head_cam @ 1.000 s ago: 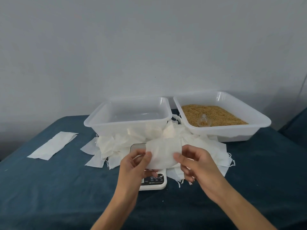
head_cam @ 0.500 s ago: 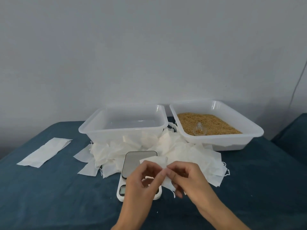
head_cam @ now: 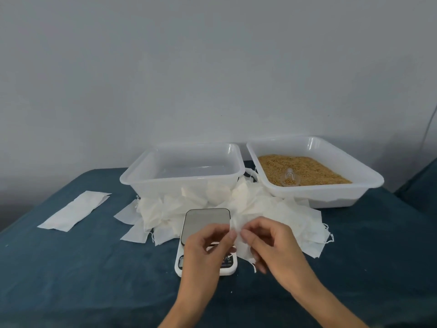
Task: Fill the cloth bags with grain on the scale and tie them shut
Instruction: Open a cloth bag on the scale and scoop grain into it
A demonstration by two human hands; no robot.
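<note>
Two hands pinch one cloth bag (head_cam: 240, 242) over the scale (head_cam: 205, 235).
Left hand (head_cam: 205, 248) and right hand (head_cam: 272, 245) each nip the bag's top edge between thumb and fingertips, just above the scale's near right corner. It looks thin, limp and light, best taken at the mouth hem and parted. Behind the scale lie spare bags (head_cam: 283, 209), then an empty tub (head_cam: 146, 176) and the grain (head_cam: 314, 169) tub.

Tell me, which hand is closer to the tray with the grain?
Right. The right hand is below the grain tray, pinching a cloth bag; the left hand sits farther left, over the scale.
</note>
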